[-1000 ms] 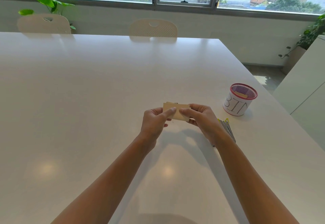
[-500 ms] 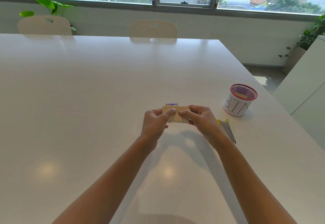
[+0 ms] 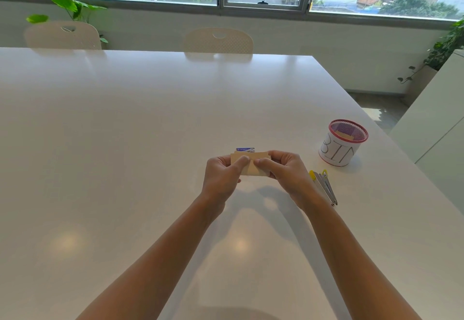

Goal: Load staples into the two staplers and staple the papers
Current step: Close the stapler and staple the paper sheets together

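Both hands hold a small stack of tan papers (image 3: 252,166) just above the white table (image 3: 125,131). My left hand (image 3: 222,177) pinches its left end, thumb on top. My right hand (image 3: 283,171) pinches the right end the same way. Just behind the papers lies a small blue staple box (image 3: 245,149), mostly hidden by them. Two staplers (image 3: 324,186), one with a yellow tip, lie side by side on the table to the right of my right wrist.
A white mesh cup with a red rim marked BIN (image 3: 342,142) stands at the right, with a tan scrap inside. Two chairs (image 3: 218,40) stand along the far table edge. The table's right edge runs close past the cup.
The hands have lifted the papers a little and drawn them nearer, so the blue staple box now shows behind them. The staplers show more fully beside my right wrist.
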Motion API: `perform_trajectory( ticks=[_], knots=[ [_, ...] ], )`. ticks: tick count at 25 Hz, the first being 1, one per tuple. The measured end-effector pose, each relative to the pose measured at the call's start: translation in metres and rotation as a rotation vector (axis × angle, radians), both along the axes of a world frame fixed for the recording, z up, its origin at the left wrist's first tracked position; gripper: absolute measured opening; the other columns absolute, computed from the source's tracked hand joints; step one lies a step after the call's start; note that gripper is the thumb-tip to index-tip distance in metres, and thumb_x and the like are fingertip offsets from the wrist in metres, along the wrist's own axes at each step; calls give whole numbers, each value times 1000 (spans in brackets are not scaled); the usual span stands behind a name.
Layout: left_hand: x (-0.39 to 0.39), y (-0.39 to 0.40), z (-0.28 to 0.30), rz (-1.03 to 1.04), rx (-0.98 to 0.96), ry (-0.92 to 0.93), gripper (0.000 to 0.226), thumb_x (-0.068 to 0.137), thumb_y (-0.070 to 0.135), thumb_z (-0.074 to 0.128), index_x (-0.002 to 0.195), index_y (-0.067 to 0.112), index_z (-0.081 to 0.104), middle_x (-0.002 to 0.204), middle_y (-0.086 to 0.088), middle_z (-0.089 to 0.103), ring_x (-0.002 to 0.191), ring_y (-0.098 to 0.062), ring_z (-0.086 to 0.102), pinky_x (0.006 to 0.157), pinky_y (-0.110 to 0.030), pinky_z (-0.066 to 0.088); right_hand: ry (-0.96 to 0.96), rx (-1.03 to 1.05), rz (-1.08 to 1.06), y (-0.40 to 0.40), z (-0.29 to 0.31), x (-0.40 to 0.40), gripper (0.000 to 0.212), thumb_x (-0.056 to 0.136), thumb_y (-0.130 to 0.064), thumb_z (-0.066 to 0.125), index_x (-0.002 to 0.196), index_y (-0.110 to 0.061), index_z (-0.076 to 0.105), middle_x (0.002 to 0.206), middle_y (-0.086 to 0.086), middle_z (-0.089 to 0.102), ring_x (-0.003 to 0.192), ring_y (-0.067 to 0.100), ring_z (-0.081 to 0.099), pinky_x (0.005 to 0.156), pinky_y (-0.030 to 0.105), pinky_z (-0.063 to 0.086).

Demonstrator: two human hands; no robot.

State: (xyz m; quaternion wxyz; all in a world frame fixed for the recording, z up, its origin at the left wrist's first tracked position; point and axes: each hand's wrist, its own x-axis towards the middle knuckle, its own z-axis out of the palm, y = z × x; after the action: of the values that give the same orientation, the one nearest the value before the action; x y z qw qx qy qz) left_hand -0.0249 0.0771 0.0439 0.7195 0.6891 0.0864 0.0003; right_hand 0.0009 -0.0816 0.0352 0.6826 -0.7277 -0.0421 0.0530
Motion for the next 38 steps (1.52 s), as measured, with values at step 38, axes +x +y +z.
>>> perform_trajectory(
  ticks=[38],
  knots=[
    [0,0,-4,-41,-8,-63,26,96,24,62,79,34,79,82,4,78,73,-3,67,72,-32,54,4,11,-36,1,0,-4,13,92,-14,64,91,-15,78,86,3,77,82,16,67,90,42,54]
  ],
)
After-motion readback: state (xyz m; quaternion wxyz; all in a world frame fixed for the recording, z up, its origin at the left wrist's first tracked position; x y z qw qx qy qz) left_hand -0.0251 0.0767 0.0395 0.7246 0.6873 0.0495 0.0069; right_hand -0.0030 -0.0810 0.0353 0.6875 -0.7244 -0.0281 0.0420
